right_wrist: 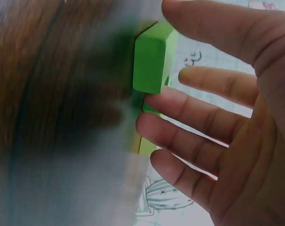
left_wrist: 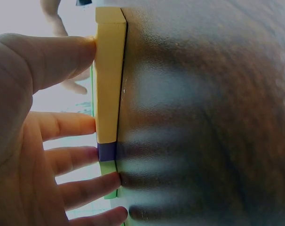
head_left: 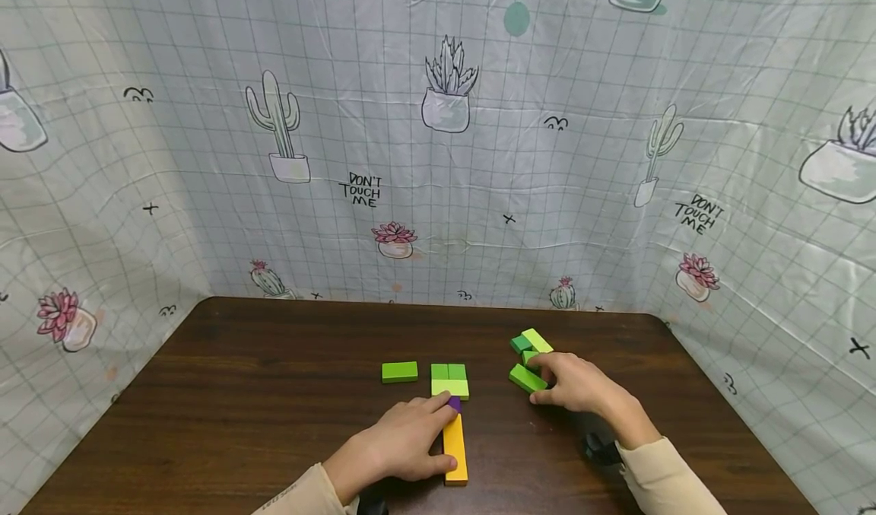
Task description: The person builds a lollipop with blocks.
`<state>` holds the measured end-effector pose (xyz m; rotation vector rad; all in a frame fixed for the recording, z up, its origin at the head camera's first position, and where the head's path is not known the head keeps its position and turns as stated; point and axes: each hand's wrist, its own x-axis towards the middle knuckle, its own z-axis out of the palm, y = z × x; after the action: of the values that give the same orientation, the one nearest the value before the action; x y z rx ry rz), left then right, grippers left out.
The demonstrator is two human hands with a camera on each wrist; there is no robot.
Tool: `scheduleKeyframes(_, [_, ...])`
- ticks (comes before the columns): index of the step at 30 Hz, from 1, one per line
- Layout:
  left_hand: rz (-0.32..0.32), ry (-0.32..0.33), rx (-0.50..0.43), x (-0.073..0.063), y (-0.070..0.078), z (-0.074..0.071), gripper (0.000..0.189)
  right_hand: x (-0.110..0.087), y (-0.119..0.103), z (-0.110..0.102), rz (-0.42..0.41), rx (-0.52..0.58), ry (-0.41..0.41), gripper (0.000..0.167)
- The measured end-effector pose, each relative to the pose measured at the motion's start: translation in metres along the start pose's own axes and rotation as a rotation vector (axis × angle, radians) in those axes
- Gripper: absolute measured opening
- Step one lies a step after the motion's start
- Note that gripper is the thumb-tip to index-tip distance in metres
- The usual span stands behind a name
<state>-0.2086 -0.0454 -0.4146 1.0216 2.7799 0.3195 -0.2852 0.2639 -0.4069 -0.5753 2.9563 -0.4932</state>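
My left hand (head_left: 409,437) rests beside a long yellow block (head_left: 455,450), its thumb and extended fingers touching the side. A small purple block (head_left: 455,404) sits at the yellow block's far end, partly under the fingertips. Beyond it, a light green block (head_left: 449,389) and two green squares (head_left: 439,372) lie edge to edge in line with it. My right hand (head_left: 582,383) reaches over a loose group at the right, fingers slightly bent and spread. A green bar (right_wrist: 149,65) lies between its thumb and middle fingertip, not gripped.
Behind that green bar lie a dark green block (head_left: 522,344) and a yellow-green block (head_left: 537,340). Another green bar (head_left: 400,372) lies left of the assembled blocks. The brown table (head_left: 274,363) is enclosed by a patterned cloth (head_left: 342,256) at the back and sides.
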Motion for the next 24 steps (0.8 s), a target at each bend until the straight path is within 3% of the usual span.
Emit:
scheduleKeyframes(11, [0.001, -0.003, 0.0, 0.0, 0.0, 0.0, 0.065, 0.001, -0.013, 0.006, -0.107, 0.023, -0.053, 0.06])
scheduleKeyframes(24, [-0.009, -0.005, -0.002, 0.0, 0.0, -0.001, 0.065, 0.003, -0.016, 0.01, -0.166, -0.03, -0.054, 0.048])
